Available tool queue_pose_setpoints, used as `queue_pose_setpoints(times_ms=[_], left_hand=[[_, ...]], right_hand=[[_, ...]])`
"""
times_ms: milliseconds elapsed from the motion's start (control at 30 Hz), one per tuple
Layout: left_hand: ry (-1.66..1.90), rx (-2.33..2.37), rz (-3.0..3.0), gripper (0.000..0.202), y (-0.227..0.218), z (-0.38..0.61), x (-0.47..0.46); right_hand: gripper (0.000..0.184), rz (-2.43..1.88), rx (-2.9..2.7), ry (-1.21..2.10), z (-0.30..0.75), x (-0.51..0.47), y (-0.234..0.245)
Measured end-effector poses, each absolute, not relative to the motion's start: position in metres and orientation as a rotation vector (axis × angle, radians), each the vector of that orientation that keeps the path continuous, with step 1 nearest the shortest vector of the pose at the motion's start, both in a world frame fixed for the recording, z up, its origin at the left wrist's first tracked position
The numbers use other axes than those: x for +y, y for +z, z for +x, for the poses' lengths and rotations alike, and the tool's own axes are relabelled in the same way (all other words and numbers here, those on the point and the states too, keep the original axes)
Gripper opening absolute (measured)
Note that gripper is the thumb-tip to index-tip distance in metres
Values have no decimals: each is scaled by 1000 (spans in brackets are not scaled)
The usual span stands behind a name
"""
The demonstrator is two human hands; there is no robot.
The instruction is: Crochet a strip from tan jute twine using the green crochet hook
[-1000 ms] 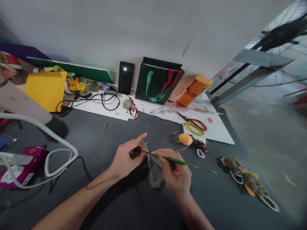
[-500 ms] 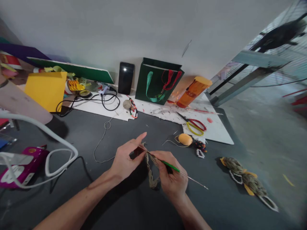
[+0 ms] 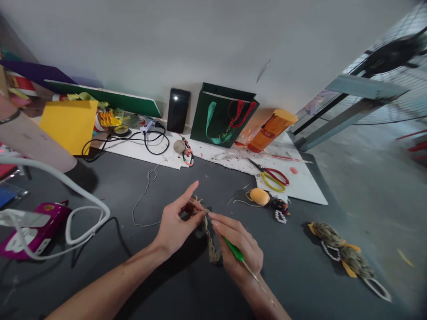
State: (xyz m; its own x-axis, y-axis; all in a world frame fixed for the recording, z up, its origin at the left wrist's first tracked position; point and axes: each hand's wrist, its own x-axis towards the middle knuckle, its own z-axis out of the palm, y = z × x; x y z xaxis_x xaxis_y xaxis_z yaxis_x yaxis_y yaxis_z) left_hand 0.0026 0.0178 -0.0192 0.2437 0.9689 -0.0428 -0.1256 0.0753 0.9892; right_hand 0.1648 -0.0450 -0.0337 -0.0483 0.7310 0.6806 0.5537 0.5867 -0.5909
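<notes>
My left hand (image 3: 176, 220) pinches the top of a beige crocheted strip (image 3: 209, 238), with its index finger stretched up. My right hand (image 3: 238, 249) is closed on a green-handled crochet hook (image 3: 235, 251), whose tip meets the strip at my left fingertips. The hook's metal tail points back toward my wrist. The strip hangs down between both hands over the dark table (image 3: 133, 266). A thin beige yarn strand (image 3: 143, 198) trails from the work across the table to a small yarn ball (image 3: 179, 146).
An orange egg-shaped thing (image 3: 259, 196), beads (image 3: 279, 211) and red-and-yellow scissors (image 3: 271, 177) lie beyond my hands. A finished cord bundle (image 3: 343, 255) rests at the right. Green gift bag (image 3: 223, 114), orange bottle (image 3: 271, 130), glue gun with black cable (image 3: 147, 133), yellow paper (image 3: 68, 124), magenta box (image 3: 33, 229).
My right hand turned the hook: its tail swung from pointing right to pointing back toward my wrist. Both hands stayed on the strip; the view shifted slightly.
</notes>
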Motion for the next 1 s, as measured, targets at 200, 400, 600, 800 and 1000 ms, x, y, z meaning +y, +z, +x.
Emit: queue_pose_setpoints(times_ms=[200,400,600,800,1000], left_hand=[[1060,892,1079,79,-18,5,12],[923,683,626,101,-15,6,12],[708,606,403,98,-15,2,16],[677,602,365,103,-16,1,17],[710,588,411,92,-19,1,19]], right_hand=[[44,-1105,-1789,105,163,-43,-27],[40,-1005,-1713,118,162,-37,-25],[40,-949,-1544,335,158,-36,-27],[27,-1096,-1442,289,157,-42,-30],[11,-1229,-1248,371,155,-44,-27]])
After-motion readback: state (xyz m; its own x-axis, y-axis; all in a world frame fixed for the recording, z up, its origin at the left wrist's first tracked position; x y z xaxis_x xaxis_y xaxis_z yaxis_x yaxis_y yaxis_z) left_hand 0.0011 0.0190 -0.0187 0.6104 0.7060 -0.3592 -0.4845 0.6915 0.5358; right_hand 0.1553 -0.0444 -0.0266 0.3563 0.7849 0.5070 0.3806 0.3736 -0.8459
